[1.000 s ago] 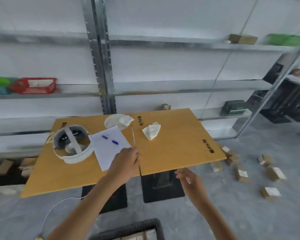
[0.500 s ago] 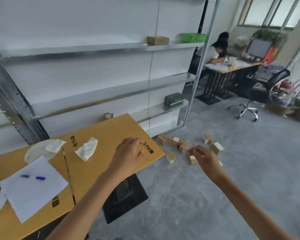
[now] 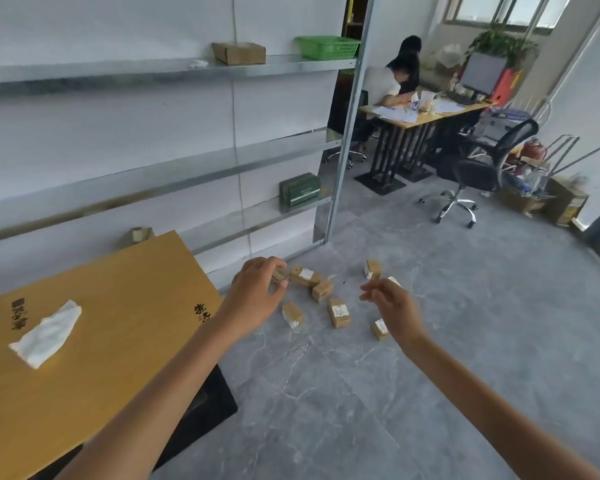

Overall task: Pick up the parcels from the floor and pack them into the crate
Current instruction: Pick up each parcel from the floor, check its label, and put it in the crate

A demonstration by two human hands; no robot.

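The view has swung off the yellow worktop [image 3: 118,306] to the grey floor [image 3: 447,341] beside it. About eight small brown parcels [image 3: 292,314] lie scattered there, near the foot of the shelving [image 3: 222,171]. Both arms now stretch toward them, so picking is about to begin.

The left hand [image 3: 257,289] has loosely curled fingers. It overlaps one parcel in view but seems to hold nothing. The right hand [image 3: 392,303] is slack and empty.

The parcels lie flat, long axes pointing every way. The central labelled parcel [image 3: 339,312] runs away from the viewer.
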